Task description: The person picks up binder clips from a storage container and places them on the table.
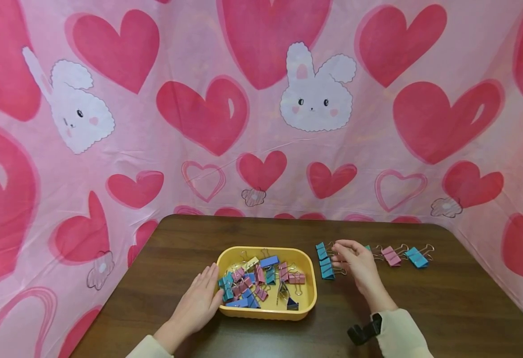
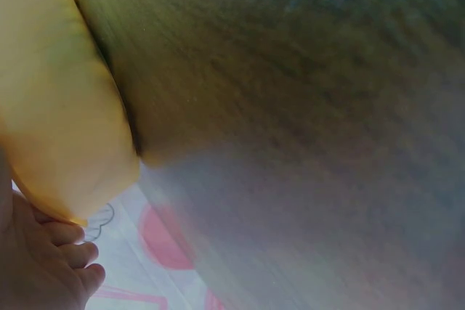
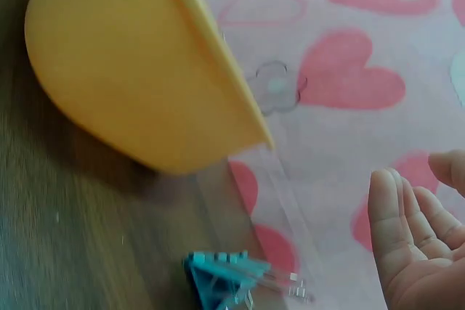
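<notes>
My left hand (image 1: 200, 298) rests with straight fingers against the left side of a yellow tray (image 1: 267, 314); the left wrist view shows those fingers (image 2: 76, 254) at the tray wall (image 2: 65, 99). Inside lie many binder clips in pink, blue, teal and other colours, such as a blue binder clip (image 1: 269, 261). My right hand (image 1: 359, 263) hovers over the table just right of two teal binder clips, one farther (image 1: 322, 251) and one nearer (image 1: 326, 270). In the right wrist view its fingers (image 3: 385, 208) are extended and apart from the thumb, holding nothing.
Right of my right hand, a pink binder clip (image 1: 391, 256) and a blue one (image 1: 417, 257) lie in a row, with a green clip (image 1: 368, 248) partly hidden behind the hand. The brown wooden table (image 1: 449, 308) meets a heart-patterned cloth (image 1: 261, 124) at its back and sides.
</notes>
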A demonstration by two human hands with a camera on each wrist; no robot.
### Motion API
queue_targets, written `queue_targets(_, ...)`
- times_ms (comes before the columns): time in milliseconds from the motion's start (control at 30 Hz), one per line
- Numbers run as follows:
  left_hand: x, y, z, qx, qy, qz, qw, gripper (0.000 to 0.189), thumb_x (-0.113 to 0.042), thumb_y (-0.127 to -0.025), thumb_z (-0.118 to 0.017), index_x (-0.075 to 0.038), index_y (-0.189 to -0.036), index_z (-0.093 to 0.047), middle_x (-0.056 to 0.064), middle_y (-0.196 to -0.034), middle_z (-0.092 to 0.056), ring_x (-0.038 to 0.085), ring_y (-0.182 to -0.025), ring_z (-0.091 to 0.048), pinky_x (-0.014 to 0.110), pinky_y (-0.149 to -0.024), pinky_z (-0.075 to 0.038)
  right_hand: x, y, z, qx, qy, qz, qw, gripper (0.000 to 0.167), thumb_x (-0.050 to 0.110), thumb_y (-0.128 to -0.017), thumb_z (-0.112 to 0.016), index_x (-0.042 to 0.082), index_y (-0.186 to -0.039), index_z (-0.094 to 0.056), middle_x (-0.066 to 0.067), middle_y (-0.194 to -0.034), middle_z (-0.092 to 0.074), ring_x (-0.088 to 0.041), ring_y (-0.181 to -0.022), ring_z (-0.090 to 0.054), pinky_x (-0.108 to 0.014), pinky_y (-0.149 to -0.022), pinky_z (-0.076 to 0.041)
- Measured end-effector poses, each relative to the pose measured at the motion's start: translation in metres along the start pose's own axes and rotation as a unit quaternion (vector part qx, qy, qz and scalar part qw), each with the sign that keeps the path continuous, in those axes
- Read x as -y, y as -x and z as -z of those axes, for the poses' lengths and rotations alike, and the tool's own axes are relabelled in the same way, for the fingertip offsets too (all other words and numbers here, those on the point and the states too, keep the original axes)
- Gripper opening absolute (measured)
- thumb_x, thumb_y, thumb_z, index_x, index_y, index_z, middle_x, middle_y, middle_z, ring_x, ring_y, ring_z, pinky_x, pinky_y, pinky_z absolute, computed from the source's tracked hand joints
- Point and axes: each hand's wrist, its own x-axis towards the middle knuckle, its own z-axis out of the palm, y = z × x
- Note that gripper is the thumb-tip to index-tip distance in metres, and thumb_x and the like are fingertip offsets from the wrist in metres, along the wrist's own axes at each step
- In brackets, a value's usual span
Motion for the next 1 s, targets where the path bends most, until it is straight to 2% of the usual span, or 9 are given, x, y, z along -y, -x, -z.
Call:
queue_targets(100, 0.000, 0.000, 0.001, 0.006, 0.001, 0.007, 1.0000, 0.058, -0.027, -0.093, -0.049, 0.009, -0.137, -0.034, 0.021, -0.143, -0.032, 0.034, -0.131, -0.029, 0.046, -0.106, -0.023, 0.011, 0.004, -0.014, 0.014, 0.004, -0.021, 0.9997, 0.034, 0.015, -0.089, -0.062, -0.010, -0.110, -0.053, -0.002, -0.082, -0.066, -0.018, -0.068, -0.065, -0.032, -0.064, -0.055)
queue_targets(233, 0.000, -0.001, 0.002, 0.016, 0.002, 0.016, 0.9997, 0.059, -0.028, -0.093, -0.049, 0.008, -0.138, -0.034, 0.020, -0.143, -0.031, 0.034, -0.132, -0.027, 0.047, -0.106, -0.022, 0.013, 0.004, -0.028, 0.031, 0.013, -0.043, 0.9985, 0.034, 0.013, -0.089, -0.061, -0.009, -0.113, -0.052, -0.006, -0.086, -0.065, -0.018, -0.069, -0.064, -0.033, -0.065, -0.055)
queue_targets(500, 0.001, -0.001, 0.001, 0.015, -0.002, 0.015, 0.9998, 0.059, -0.028, -0.093, -0.049, 0.008, -0.137, -0.034, 0.021, -0.143, -0.032, 0.034, -0.131, -0.028, 0.047, -0.106, -0.023, 0.010, 0.003, -0.058, 0.077, 0.049, -0.028, 0.9954, 0.028, 0.008, -0.088, -0.061, -0.010, -0.109, -0.054, -0.019, -0.089, -0.064, -0.024, -0.069, -0.063, -0.036, -0.063, -0.055)
queue_targets(733, 0.002, 0.000, -0.001, 0.007, -0.001, 0.009, 0.9999, 0.058, -0.027, -0.093, -0.050, 0.009, -0.137, -0.035, 0.021, -0.142, -0.033, 0.034, -0.131, -0.029, 0.047, -0.105, -0.024, 0.007, 0.002, -0.082, 0.095, 0.070, -0.041, 0.9922, 0.028, 0.008, -0.087, -0.062, -0.010, -0.108, -0.056, -0.009, -0.081, -0.065, -0.028, -0.069, -0.062, -0.041, -0.064, -0.055)
queue_targets(900, 0.001, 0.000, -0.002, -0.005, -0.003, -0.001, 1.0000, 0.058, -0.026, -0.092, -0.050, 0.009, -0.136, -0.036, 0.022, -0.141, -0.034, 0.035, -0.130, -0.030, 0.047, -0.105, -0.024, 0.012, 0.005, -0.097, 0.130, 0.078, -0.042, 0.9876, 0.029, 0.007, -0.088, -0.061, -0.012, -0.109, -0.053, -0.007, -0.080, -0.063, -0.028, -0.067, -0.063, -0.049, -0.067, -0.053)
queue_targets(1000, 0.001, 0.000, -0.002, -0.010, -0.004, -0.004, 0.9999, 0.057, -0.026, -0.092, -0.051, 0.010, -0.135, -0.036, 0.022, -0.141, -0.035, 0.035, -0.129, -0.031, 0.047, -0.105, -0.025, 0.011, 0.005, -0.105, 0.150, 0.091, -0.038, 0.9838, 0.030, 0.008, -0.088, -0.061, -0.012, -0.110, -0.053, -0.011, -0.080, -0.062, -0.033, -0.068, -0.063, -0.052, -0.066, -0.052)
